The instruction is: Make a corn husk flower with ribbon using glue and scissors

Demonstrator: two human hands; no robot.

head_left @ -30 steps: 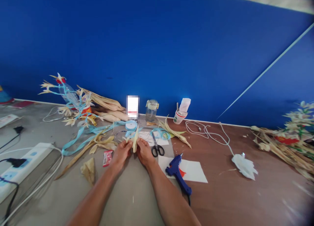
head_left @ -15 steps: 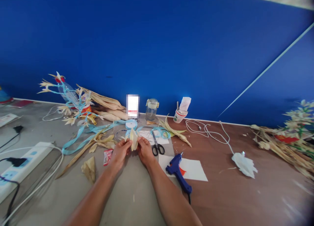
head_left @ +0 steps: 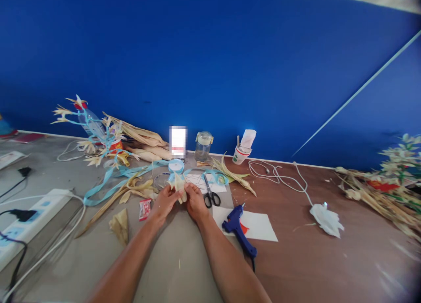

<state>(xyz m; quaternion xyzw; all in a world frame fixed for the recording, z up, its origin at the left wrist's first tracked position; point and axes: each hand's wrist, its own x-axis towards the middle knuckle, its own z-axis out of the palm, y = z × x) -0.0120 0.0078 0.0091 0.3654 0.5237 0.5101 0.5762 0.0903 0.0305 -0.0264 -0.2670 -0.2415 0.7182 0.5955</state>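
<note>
My left hand (head_left: 164,203) and my right hand (head_left: 194,201) meet over the grey table, both pinched on a small pale corn husk piece (head_left: 179,183) held between their fingertips. The husk stands folded and short above my thumbs. Just beyond it lie a roll of light blue ribbon (head_left: 176,166) and black-handled scissors (head_left: 209,192). A blue glue gun (head_left: 237,229) rests on white paper (head_left: 259,227) to the right of my right forearm.
Loose husks (head_left: 131,191) and trailing blue ribbon lie to the left, with a folded husk (head_left: 120,224) and a red packet (head_left: 144,208). A power strip (head_left: 31,213) sits far left. A jar (head_left: 203,146), a paper cup (head_left: 241,154), a white cable (head_left: 279,176) and dried flowers (head_left: 384,180) stand farther back.
The husk piece stood tall and narrow between my fingers; now it is folded down shorter. My hands have shifted slightly away from me and stayed together.
</note>
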